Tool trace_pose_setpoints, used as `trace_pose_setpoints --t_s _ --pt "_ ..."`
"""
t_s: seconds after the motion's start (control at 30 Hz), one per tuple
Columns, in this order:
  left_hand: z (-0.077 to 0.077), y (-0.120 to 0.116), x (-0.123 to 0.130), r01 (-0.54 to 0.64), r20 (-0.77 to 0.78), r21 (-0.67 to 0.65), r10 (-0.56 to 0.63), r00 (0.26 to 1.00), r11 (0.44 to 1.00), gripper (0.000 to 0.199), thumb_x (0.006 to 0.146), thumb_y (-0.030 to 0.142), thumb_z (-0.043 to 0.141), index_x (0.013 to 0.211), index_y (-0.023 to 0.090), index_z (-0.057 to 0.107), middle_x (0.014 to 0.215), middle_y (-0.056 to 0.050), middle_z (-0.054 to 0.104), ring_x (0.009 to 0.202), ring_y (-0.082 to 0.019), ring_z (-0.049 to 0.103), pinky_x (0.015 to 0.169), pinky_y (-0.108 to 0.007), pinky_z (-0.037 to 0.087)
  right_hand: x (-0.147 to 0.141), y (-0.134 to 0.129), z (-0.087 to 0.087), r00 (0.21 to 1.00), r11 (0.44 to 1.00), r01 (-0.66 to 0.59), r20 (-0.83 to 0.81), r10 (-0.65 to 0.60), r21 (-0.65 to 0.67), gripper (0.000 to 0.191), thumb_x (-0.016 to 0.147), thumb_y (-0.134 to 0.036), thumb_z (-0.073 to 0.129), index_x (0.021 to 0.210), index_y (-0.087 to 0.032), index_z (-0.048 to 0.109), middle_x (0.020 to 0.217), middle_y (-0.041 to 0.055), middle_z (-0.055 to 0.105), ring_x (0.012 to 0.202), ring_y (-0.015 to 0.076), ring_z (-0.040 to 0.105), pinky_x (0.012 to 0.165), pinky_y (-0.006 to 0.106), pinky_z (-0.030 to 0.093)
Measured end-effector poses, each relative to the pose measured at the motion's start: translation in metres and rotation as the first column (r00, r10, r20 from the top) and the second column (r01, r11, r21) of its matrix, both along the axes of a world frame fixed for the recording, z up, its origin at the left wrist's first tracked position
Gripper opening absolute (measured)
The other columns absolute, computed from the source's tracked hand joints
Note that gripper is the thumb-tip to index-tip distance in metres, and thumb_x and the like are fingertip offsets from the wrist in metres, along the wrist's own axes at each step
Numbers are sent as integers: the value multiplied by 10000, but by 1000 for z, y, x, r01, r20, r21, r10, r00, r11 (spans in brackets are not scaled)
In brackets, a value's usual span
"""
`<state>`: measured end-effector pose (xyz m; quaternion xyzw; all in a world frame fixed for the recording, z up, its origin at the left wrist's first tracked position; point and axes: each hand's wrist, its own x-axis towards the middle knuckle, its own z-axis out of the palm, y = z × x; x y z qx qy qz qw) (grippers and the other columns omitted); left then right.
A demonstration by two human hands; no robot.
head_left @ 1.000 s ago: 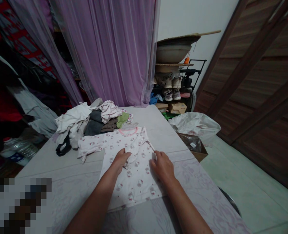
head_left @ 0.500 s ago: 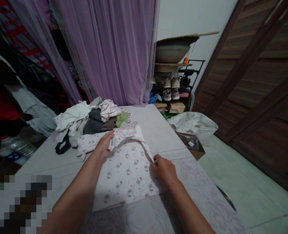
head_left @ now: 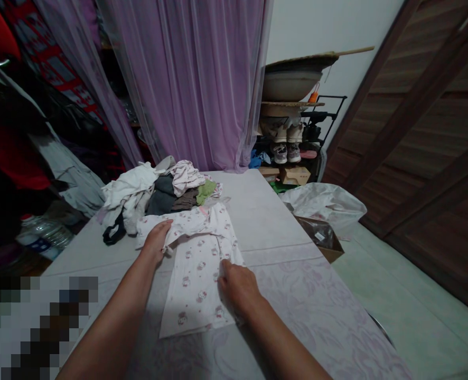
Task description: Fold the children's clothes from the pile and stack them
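A white shirt (head_left: 202, 269) with a small cartoon-cat print lies on the covered table, its pinkish neckline at the far end. My left hand (head_left: 158, 240) grips the cloth near the sleeve on the left side, its fingers closed over the fabric. Around the right edge of the shirt, my right hand (head_left: 237, 279) is closed in a pinch, with part of the cloth folded inward over the body. The fingertips of this hand are partly hidden. Just beyond the shirt lies a heap of crumpled clothes (head_left: 162, 192) in white, dark grey, brown and green.
A pale patterned tablecloth (head_left: 297, 295) covers the table. Right of it on the floor are a cardboard box (head_left: 335, 253) and a clear plastic bag (head_left: 325, 203). A shoe rack (head_left: 331, 116) stands behind, beside a purple curtain (head_left: 194, 84). Water bottles (head_left: 46, 235) stand at left.
My right hand has moved left, bringing the shirt's right side inward, so the body looks narrower. My left hand has shifted slightly left along the sleeve. The view has turned a little left.
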<state>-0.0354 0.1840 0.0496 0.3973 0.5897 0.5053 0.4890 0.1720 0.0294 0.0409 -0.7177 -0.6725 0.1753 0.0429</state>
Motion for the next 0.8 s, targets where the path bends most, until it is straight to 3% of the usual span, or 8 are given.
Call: trace_pose_setpoints --t_s 0.03,0.1,0.23,0.3,0.37,0.47,0.63,0.8 --pt "-2 1 -2 0 -143 8 2 990 1000 277 759 224 569 1007 166 677 821 -24 703 663 -149 658 554 -228 531 0 0 -2 1000 1000 -3 -13 3 8 306 880 -309 511 1145 -181 595 1018 137 728 944 276 680 722 322 423" --pt "-5 1 -6 2 -443 20 7 896 1000 298 792 250 544 1051 181 676 918 -51 714 832 -204 682 720 -312 565 1 -1 -3 999 1000 -3 -35 3 14 308 883 -361 519 1126 -194 609 1003 130 734 932 273 683 716 317 417" --pt "-3 -8 2 66 -803 159 90 590 985 373 806 238 552 1163 193 652 1344 -127 572 1215 -300 550 1033 -450 432 10 0 1 998 999 25 -61 -23 35 273 891 -363 504 1062 -225 665 963 110 744 911 248 685 710 297 397" --pt "-3 -17 16 206 -896 232 126 426 951 393 823 237 547 1205 201 633 1426 -125 503 1277 -307 493 1079 -470 375 17 5 3 996 996 63 -74 -59 56 271 893 -330 492 1061 -239 684 968 92 747 913 231 682 711 286 389" --pt "-5 -25 34 395 -947 215 92 307 893 343 839 234 547 1165 217 653 1352 -98 576 1246 -280 515 1088 -449 357 25 13 3 993 993 95 -84 -89 74 272 896 -303 484 1059 -244 694 991 73 745 921 215 675 711 275 382" --pt "-14 -32 58 580 -979 113 -9 202 807 256 852 233 562 1076 234 685 1177 -59 675 1139 -243 570 1037 -392 385 32 28 1 994 989 88 -75 -80 117 259 910 -285 472 1017 -234 703 1038 58 724 930 190 659 709 261 375" --pt "-29 -21 73 600 -996 -7 -61 70 800 241 870 288 584 1085 225 674 1126 -74 676 1090 -252 576 963 -378 404 28 41 -8 998 986 63 -41 -57 156 218 896 -341 523 985 -221 682 1010 51 689 867 172 643 691 259 370" --pt "-26 -1 73 582 -996 -67 -85 3 811 209 915 311 516 991 221 689 1049 -87 680 1052 -252 585 913 -379 405 22 40 -17 999 985 25 22 -30 172 184 897 -325 524 958 -220 664 992 49 670 847 170 641 678 265 371"
